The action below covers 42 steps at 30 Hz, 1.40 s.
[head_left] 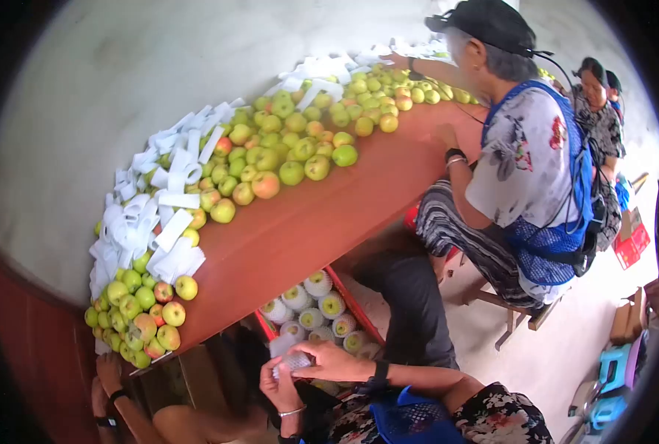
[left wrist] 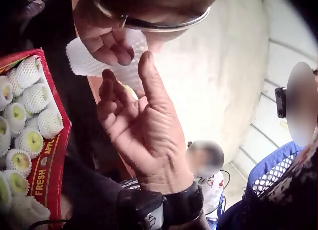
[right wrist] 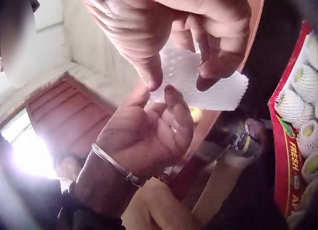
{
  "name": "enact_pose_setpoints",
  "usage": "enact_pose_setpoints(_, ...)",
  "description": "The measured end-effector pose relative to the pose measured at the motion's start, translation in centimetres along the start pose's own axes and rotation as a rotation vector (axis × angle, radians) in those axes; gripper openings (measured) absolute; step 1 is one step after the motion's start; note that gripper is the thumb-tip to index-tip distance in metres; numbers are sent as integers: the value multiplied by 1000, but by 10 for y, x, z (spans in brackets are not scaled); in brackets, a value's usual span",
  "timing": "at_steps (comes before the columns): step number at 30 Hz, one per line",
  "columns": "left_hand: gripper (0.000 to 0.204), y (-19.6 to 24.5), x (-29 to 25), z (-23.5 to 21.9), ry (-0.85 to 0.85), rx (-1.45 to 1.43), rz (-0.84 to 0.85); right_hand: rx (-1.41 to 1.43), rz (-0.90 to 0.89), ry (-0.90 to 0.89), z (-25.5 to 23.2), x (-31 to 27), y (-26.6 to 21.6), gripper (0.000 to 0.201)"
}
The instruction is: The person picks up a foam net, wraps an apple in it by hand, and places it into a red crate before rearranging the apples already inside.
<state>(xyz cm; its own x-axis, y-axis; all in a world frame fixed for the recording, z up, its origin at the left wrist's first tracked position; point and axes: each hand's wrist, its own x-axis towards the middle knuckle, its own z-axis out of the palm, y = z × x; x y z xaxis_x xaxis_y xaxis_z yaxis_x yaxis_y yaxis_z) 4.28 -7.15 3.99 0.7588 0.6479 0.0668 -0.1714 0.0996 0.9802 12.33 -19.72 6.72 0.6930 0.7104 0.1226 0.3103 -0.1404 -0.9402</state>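
Left hand (head_left: 278, 389) and right hand (head_left: 335, 361) have fingers clamped on one foam sleeve (right wrist: 226, 94) near the box (left wrist: 53, 170) of wrapped apples (head_left: 332, 305), likely gripping both sides to part its layers.

Fruit-packing room, loose apples (head_left: 285, 137) heaped, foam sleeves (head_left: 133, 222) piled, red carton (left wrist: 54, 165) lettered FRESH

The counter (head_left: 292, 229) is viewed forward and down from the head. Close up, the right hand (left wrist: 147, 133) is faced from the left wrist, the left hand (right wrist: 141, 133) from the right. The foam net (right wrist: 226, 94) and box (left wrist: 55, 165) are shared by all views.
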Motion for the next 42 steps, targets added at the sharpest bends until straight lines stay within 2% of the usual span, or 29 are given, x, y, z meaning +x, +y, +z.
enact_pose_setpoints(2,14,3,-2,-3,42,5,-72,-4,8,11,0,-6,1,40)
enact_pose_setpoints(4,16,-6,-2,-13,-63,109,12,37,-40,-6,4,-5,3,33)
enact_pose_setpoints(6,18,-9,-2,-16,-143,137,82,197,-10,-16,8,-1,14,28)
enact_pose_setpoints(9,15,-4,-4,-11,-174,303,127,313,2,-28,16,0,33,23)
enact_pose_setpoints(11,15,-2,-3,-13,-124,326,71,309,64,-21,15,0,31,22)
enact_pose_setpoints(13,12,6,-2,-10,-125,434,21,141,-133,188,17,4,36,21)
enact_pose_setpoints(14,10,0,0,-10,-109,455,78,58,-229,286,20,4,38,20)
enact_pose_setpoints(15,14,12,0,-7,-135,723,146,70,-164,289,19,3,34,19)
enact_pose_setpoints(17,18,19,-2,8,22,578,84,138,-8,266,20,3,18,17)
enact_pose_setpoints(19,19,6,2,1,-26,564,84,286,92,224,19,8,25,15)
enact_pose_setpoints(21,18,-4,5,-3,-73,696,320,520,103,209,18,13,38,13)
enact_pose_setpoints(23,23,2,2,3,-102,441,-17,1046,267,197,8,13,21,15)
enact_pose_setpoints(24,27,0,4,9,-81,341,2,1228,340,160,6,14,24,18)
enact_pose_setpoints(25,32,-2,6,14,-66,239,27,1257,382,119,2,16,24,19)
enact_pose_setpoints(27,39,9,6,22,-41,333,33,1231,471,132,-3,20,21,21)
enact_pose_setpoints(30,40,22,10,36,-16,436,110,1071,472,108,-11,23,25,20)
enact_pose_setpoints(33,37,12,16,34,-21,289,165,1175,471,105,-12,28,21,19)
enact_pose_setpoints(36,30,20,19,29,-6,148,-240,1096,552,67,-12,30,27,17)
enact_pose_setpoints(40,27,0,21,18,12,-366,-509,1180,579,192,-2,33,38,14)
enact_pose_setpoints(42,28,-2,19,16,-8,-465,-424,1254,622,249,-3,36,42,14)
